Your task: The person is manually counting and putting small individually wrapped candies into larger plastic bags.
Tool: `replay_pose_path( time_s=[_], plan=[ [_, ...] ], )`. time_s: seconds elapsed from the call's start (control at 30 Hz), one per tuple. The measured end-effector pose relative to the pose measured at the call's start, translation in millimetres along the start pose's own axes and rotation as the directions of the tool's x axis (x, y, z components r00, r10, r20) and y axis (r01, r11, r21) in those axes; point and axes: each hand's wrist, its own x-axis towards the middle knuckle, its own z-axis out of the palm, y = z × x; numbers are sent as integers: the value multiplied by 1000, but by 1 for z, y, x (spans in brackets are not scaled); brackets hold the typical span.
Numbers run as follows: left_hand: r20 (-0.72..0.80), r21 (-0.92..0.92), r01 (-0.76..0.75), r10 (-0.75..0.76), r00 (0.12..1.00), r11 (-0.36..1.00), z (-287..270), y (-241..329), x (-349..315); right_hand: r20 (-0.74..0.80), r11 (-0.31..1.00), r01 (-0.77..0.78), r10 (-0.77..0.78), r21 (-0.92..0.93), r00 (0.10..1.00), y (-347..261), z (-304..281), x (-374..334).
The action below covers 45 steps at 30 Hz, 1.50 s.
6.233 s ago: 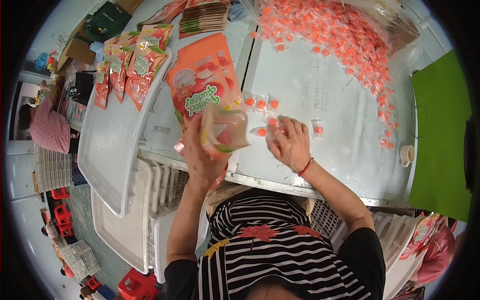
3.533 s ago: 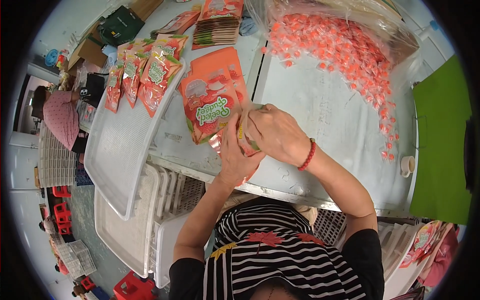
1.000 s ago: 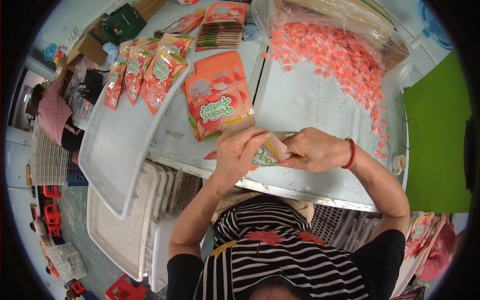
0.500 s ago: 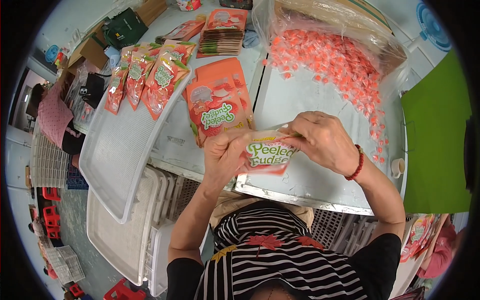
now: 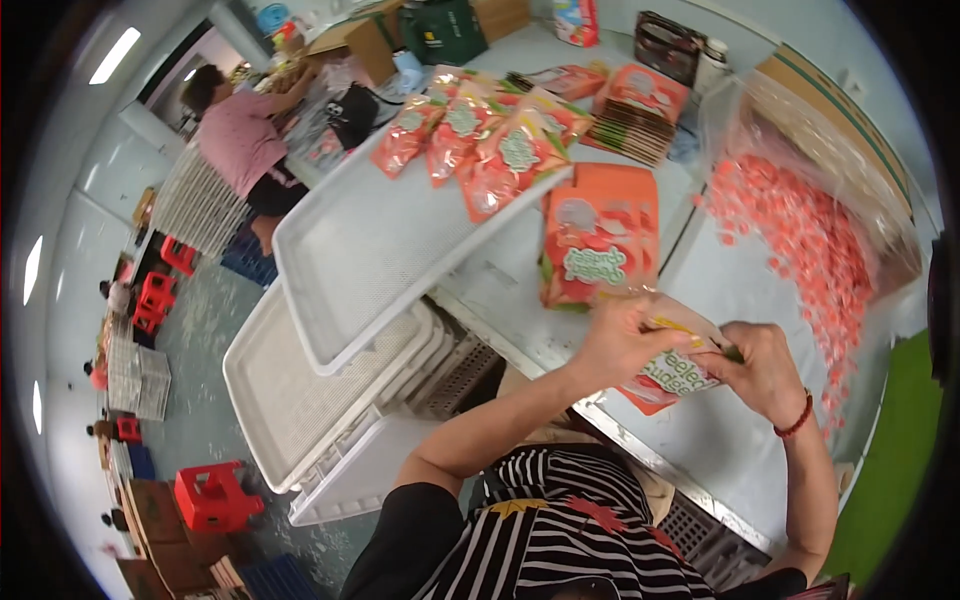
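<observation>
A pink and white candy pouch [image 5: 668,385] is held between both my hands above the table's front edge. My left hand [image 5: 622,342] pinches its upper left side, and my right hand [image 5: 765,368], with a red bead bracelet at the wrist, grips the upper right corner. Just beyond my left hand lies a pile of flat red pouches [image 5: 603,222]. To the right, wrapped red candies [image 5: 790,225] spill out of a clear plastic bag [image 5: 885,195] onto the table. What the pouch contains is hidden from me.
A white perforated tray [image 5: 345,285] carrying several plump filled pouches [image 5: 517,155] juts over the table's left edge. Stacked trays [image 5: 300,375] stand below it. Another pouch stack [image 5: 635,120] sits farther back. A person in pink [image 5: 238,140] works at far left; a red stool [image 5: 215,500] stands on the floor.
The view has swung left, so the table and my hands appear farther right and the person in pink shows more fully. Both hands still hold the pouch.
</observation>
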Motion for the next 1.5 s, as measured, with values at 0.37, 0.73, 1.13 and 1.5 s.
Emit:
replay_pose_path(
  time_s=[0.37, 0.73, 1.13, 1.5],
  plan=[
    [-69, -238, 107, -127, 990, 965, -28, 11, -12, 77, 999, 16, -18, 28, 997, -8, 9, 1],
    [-16, 51, 163, -162, 987, 985, -44, 35, -7, 215, 1000, 31, -31, 5, 976, -29, 15, 36],
    [-89, -70, 98, -104, 991, 993, -58, 40, -14, 120, 987, 142, -150, 73, 981, -13, 21, 11],
    [-90, -151, 95, -109, 990, 984, -75, 37, -4, 81, 996, 62, -68, 69, 994, -17, 23, 14]
  ],
)
